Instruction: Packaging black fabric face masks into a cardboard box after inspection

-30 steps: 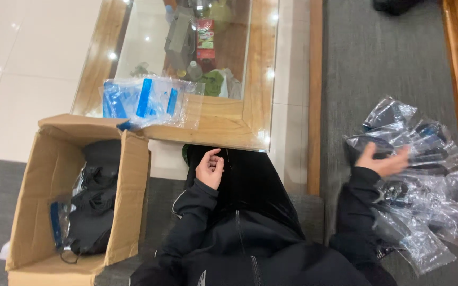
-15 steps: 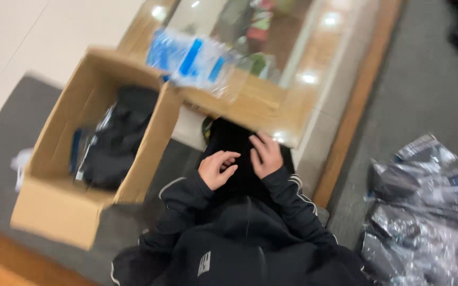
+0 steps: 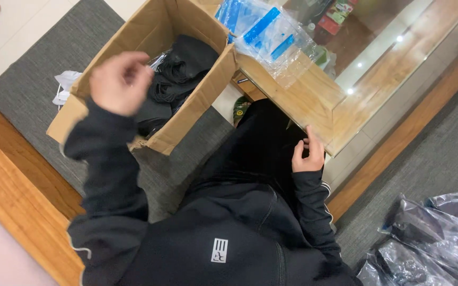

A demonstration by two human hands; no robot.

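Cardboard box [image 3: 197, 108] under raised left hand [image 3: 120, 82]; right hand [image 3: 307, 156] on lap.

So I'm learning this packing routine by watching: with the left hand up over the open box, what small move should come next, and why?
Probably lower the left hand into the cardboard box to take one of the black items. The hand hovers empty-looking above the open box where they lie, while the right hand rests idle on the lap by the table edge.
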